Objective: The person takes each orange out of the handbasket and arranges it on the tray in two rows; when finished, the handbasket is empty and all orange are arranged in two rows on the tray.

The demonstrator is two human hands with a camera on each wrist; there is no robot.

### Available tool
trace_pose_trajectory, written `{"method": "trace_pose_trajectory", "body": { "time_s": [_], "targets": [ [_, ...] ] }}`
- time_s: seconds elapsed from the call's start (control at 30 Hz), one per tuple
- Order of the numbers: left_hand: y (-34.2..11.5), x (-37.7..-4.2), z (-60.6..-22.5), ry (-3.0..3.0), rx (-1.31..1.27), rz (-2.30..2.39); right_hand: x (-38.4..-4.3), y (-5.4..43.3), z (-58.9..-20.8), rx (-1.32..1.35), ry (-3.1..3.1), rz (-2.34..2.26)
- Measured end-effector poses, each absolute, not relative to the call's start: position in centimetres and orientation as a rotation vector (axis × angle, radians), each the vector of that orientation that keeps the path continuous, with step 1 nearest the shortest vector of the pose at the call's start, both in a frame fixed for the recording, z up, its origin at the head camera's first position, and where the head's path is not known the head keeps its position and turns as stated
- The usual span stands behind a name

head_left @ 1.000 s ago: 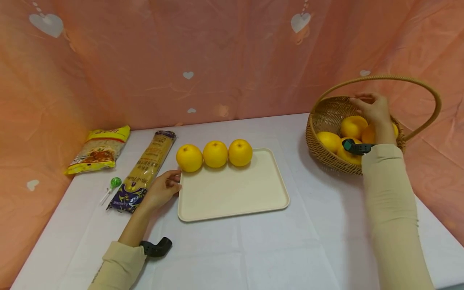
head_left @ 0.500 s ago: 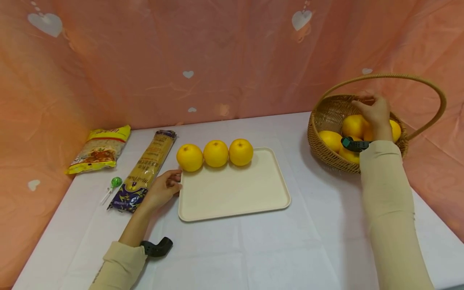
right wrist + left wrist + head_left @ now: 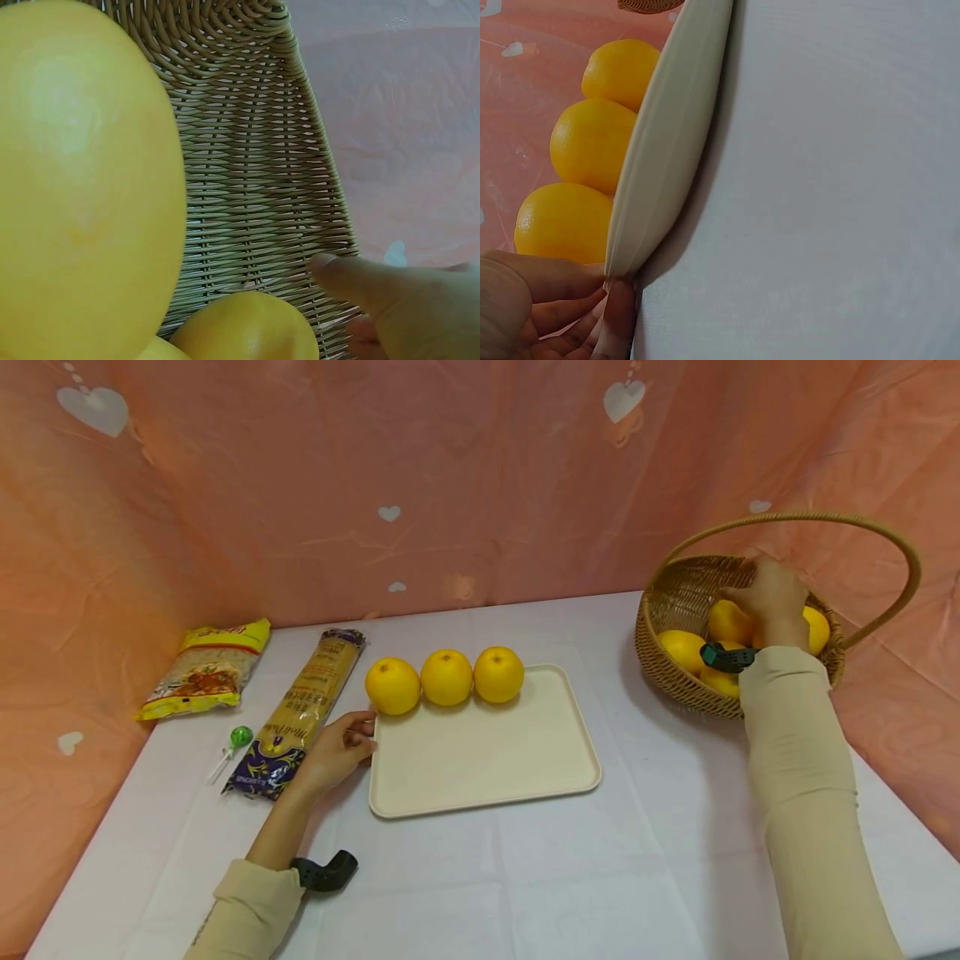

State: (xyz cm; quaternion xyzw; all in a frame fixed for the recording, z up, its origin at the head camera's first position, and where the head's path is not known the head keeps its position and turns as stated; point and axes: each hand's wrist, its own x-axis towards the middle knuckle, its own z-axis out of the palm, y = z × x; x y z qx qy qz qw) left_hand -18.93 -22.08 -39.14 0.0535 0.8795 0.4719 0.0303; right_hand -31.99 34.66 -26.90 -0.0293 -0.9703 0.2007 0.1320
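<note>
Pinches the left edge of a cream tray (image 3: 480, 760) between thumb and fingers of the left hand (image 3: 337, 752), palm off to one side. Along the far edge of the tray, in a close row starting from the left corner, three yellow fruits (image 3: 447, 677). At the right, inside the wicker basket (image 3: 678, 589) and just over more yellow fruits (image 3: 681, 652), holds the right hand (image 3: 776, 597) palm down, thumb straight and well clear of the nearest fruit in the right wrist view, gripping nothing visible; most fingers hidden or out of frame there. Above that hand, a tall arched handle (image 3: 802, 516). Beside the left forearm, a long spaghetti pack (image 3: 300, 718), slanting. Farther left, a green lollipop (image 3: 241, 737) and, behind it, a yellow-edged food bag (image 3: 210, 668). Under everything, a white-covered counter (image 3: 540, 877); at the back, a pink curtain (image 3: 480, 485) with pale hearts.
</note>
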Motion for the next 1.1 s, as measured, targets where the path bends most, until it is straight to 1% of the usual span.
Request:
{"method": "trace_pose_trajectory", "body": {
  "time_s": [0.1,0.33,0.7,1.1],
  "targets": [
    [-22.0,-18.9,-39.1,2.708,0.160,1.469,-31.9,34.7,-26.9,-0.106,-2.884,0.545],
    [-21.9,-19.0,-39.1,2.716,0.175,1.467,-30.9,34.7,-26.8,-0.275,-3.128,0.630],
    [-22.0,-18.9,-39.0,2.697,0.160,1.470,-30.9,33.8,-26.9,-0.150,-3.235,0.505],
    [-21.8,-18.9,-38.9,2.690,0.145,1.472,-31.8,34.2,-27.1,-0.003,-3.363,0.562]
  ]
}}
